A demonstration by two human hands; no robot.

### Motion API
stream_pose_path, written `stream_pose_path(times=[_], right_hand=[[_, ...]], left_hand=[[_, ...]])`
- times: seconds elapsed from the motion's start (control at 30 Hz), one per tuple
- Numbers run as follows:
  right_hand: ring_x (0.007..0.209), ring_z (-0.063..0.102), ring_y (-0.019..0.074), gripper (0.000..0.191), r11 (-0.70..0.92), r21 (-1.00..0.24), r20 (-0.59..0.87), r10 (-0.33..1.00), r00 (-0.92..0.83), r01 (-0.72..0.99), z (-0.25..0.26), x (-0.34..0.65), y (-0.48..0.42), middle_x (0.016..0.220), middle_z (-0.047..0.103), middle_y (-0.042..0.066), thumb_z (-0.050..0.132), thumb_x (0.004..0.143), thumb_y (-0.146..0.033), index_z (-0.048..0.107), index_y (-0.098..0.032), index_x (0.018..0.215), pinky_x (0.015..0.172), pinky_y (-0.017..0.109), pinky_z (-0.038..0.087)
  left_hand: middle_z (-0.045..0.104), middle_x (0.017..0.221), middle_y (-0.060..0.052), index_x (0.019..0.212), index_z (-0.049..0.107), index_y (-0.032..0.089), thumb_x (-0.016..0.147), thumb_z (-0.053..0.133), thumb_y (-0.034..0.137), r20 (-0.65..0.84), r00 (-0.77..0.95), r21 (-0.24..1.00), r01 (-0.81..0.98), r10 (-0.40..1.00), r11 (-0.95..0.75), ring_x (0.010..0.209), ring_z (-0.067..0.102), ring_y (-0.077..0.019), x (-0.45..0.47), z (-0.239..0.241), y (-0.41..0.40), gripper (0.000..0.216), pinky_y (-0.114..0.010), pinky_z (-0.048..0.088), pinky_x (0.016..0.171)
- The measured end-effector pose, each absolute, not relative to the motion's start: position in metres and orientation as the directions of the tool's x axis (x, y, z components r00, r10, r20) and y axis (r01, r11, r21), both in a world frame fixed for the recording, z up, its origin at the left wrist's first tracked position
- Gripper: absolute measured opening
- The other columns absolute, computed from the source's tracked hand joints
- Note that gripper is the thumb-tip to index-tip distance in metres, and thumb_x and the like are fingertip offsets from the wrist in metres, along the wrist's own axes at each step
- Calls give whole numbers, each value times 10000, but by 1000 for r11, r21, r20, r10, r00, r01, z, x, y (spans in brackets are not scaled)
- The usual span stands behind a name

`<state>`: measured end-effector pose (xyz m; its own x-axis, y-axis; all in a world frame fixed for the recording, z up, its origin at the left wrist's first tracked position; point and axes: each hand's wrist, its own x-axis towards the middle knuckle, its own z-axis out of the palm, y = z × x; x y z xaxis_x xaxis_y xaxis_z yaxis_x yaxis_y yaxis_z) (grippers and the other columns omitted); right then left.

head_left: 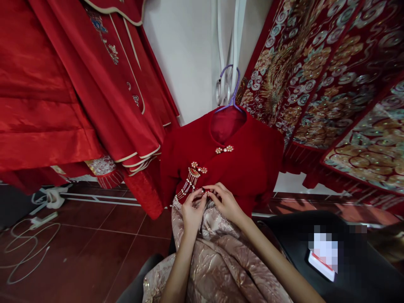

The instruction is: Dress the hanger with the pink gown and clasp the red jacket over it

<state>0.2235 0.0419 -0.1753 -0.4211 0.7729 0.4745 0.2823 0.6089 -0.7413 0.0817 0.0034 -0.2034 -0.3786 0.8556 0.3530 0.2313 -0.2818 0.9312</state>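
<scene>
A dark red long-sleeved top (pixel 246 168) hangs on a purple hanger (pixel 235 94) in front of me. Beaded flower fasteners (pixel 224 149) sit below its neckline, and a beaded tassel brooch (pixel 191 176) hangs on the chest. Low on the front, my left hand (pixel 192 212) and my right hand (pixel 224 202) meet with fingertips pinched close together. Between them is a tiny red and pale piece, too small to name. Shiny pinkish-beige patterned fabric (pixel 217 261) lies bunched under my hands and forearms.
Red garments (pixel 126 75) hang at the left, heavily embroidered ones (pixel 315 75) at the right. Scissors (pixel 227 90) hang by the white rack post (pixel 235 38). A phone (pixel 322 265), partly blurred, rests on a black seat (pixel 293 235). White cables (pixel 31 240) trail over the tiled floor (pixel 94 248).
</scene>
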Motion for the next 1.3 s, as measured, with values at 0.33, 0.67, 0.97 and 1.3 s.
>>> stream_pose_path(times=[0.33,0.67,0.97,1.3], right_hand=[[799,575,147,284,581,-751,480,807,-344,315,-178,215,42,986,581,41,499,948,-246,634,-268,1197,762,284,486],[814,598,153,240,563,-754,490,825,-280,339,-181,207,40,976,595,39,499,937,-237,664,-246,1111,735,273,496],[731,582,126,156,503,-809,505,859,-77,304,-172,218,31,977,572,46,544,893,-231,668,-206,985,604,233,492],[729,578,142,110,486,-830,501,865,-15,273,-180,223,27,871,601,42,525,890,-231,620,-183,920,584,233,474]], left_hand=[[735,1003,-94,1023,708,169,848,627,328,365,-362,918,292,858,-268,869,697,-178,79,-204,3,250,-287,561,774],[750,975,-73,983,736,189,827,607,232,409,-336,875,409,848,-260,842,703,-186,75,-201,3,207,-286,556,726],[702,1027,-78,1095,698,223,898,551,270,556,-402,777,562,728,-283,900,662,-189,72,-195,-8,250,-301,520,799],[605,1002,-66,1058,706,245,861,601,231,641,-248,603,748,727,-276,969,581,-215,74,-191,-10,224,-353,462,884]])
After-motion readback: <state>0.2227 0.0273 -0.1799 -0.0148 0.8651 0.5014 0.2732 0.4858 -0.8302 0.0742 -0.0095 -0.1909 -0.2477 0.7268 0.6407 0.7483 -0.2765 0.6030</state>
